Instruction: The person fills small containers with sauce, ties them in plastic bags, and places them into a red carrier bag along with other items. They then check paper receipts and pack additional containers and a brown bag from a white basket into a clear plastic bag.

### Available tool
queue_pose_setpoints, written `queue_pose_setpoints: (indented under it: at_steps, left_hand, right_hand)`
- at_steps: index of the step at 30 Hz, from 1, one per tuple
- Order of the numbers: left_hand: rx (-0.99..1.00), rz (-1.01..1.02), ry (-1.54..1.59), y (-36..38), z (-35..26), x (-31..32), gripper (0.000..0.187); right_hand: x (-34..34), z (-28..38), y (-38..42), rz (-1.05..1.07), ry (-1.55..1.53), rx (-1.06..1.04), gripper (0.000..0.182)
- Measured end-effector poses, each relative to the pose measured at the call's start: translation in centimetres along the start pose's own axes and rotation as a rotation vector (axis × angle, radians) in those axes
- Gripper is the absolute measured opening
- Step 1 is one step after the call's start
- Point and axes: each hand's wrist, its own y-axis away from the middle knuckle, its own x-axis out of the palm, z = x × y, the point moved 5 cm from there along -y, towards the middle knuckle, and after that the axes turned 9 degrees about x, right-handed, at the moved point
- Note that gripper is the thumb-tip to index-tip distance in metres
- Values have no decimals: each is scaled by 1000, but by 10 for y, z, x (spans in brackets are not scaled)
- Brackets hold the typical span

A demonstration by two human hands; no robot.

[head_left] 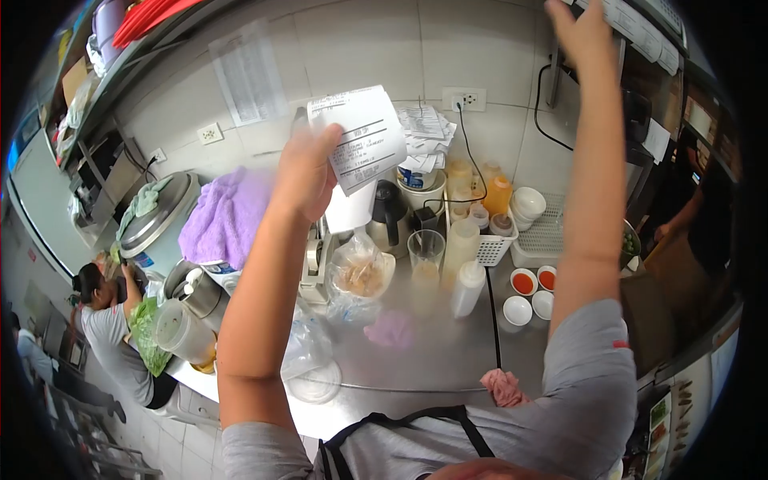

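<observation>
My left hand (308,172) is raised in front of the tiled wall, its fingers closed on a printed order slip (364,148). The slip is white, curls at its edge and appears to have another sheet behind it. My right hand (582,36) reaches up to the top right corner, beside a row of paper slips (636,32) hanging along a shelf edge. Its thumb stands apart from the other fingers, whose tips the frame cuts off. A thick bunch of used slips (428,132) sits above a white tub (422,188) behind the left hand.
The steel counter (440,352) holds a squeeze bottle (468,290), a clear cup (426,254), a bag of food (360,272), sauce bowls (524,282) and a pink cloth (504,388). A purple towel (224,216) lies at left. A co-worker (120,328) stands further left.
</observation>
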Motion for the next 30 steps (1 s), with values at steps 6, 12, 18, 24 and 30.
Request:
queue_pose_setpoints:
  at_steps: [6,12,18,24,30]
  left_hand:
    - [-59,24,49,-2,-8,16,24]
    - [116,-283,-222,3,-16,-4,23]
    - [729,-427,-504,11,-24,-32,23]
    - [728,-495,-427,10,-13,-30,19]
    - [674,-565,-357,-9,-22,-32,20]
  right_hand:
    - [83,1,235,1827,-963,-24,73]
    - [65,49,270,1583,-1363,377,29]
    - [52,66,259,1121,-1041,256,25]
    - [41,76,257,1177,-1174,288,27]
    - [38,64,292,1301,-1672,335,37]
